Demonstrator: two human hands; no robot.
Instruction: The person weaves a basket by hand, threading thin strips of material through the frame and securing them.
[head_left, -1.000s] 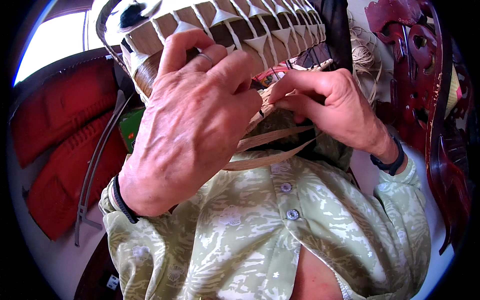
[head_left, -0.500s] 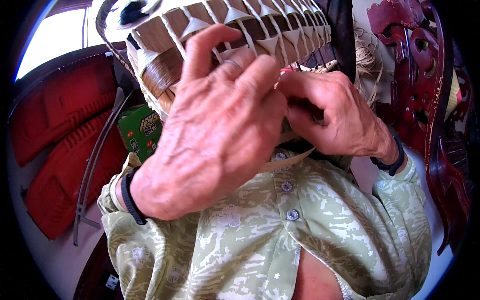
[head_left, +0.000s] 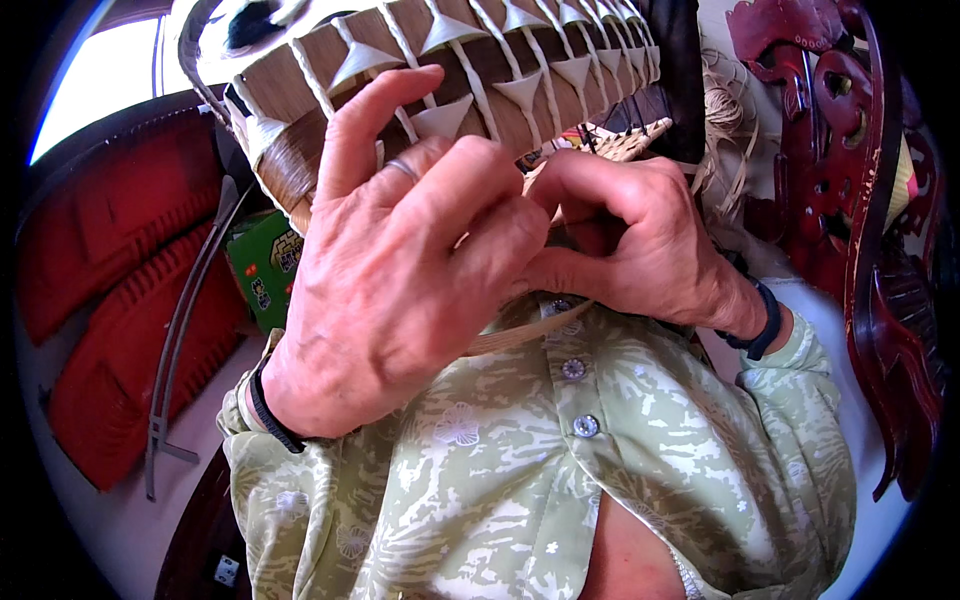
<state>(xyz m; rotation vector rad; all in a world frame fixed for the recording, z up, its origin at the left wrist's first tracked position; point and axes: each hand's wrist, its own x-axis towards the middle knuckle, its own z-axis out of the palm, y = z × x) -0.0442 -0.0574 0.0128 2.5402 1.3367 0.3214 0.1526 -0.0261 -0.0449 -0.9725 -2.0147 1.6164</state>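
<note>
My left hand (head_left: 400, 270) is raised in front of my chest, its index finger crooked upward and its other fingers curled. The fingertips and thumb are mostly hidden behind the hand. A thin tan plaiting strip (head_left: 530, 335) curves out from beneath it across my shirt. My right hand (head_left: 650, 240) meets it at the fingertips, thumb and index bent into a ring; what it pinches is hidden. Just beyond the hands lies a large rounded wooden body (head_left: 380, 70), laced with white twisted cords and pale triangular folds. A woven edge (head_left: 640, 140) shows past my right fingers.
Loose tan strips in a bundle (head_left: 728, 110) lie at the right, beside carved dark-red furniture (head_left: 835, 170). Red ribbed panels (head_left: 120, 220), a thin grey metal bar (head_left: 185, 340) and a green printed box (head_left: 262, 265) are at the left.
Both hands have moved slightly left and toward me, keeping their fingertips together. The right thumb and index now form a wider ring. The laced body has shifted a little up and left.
</note>
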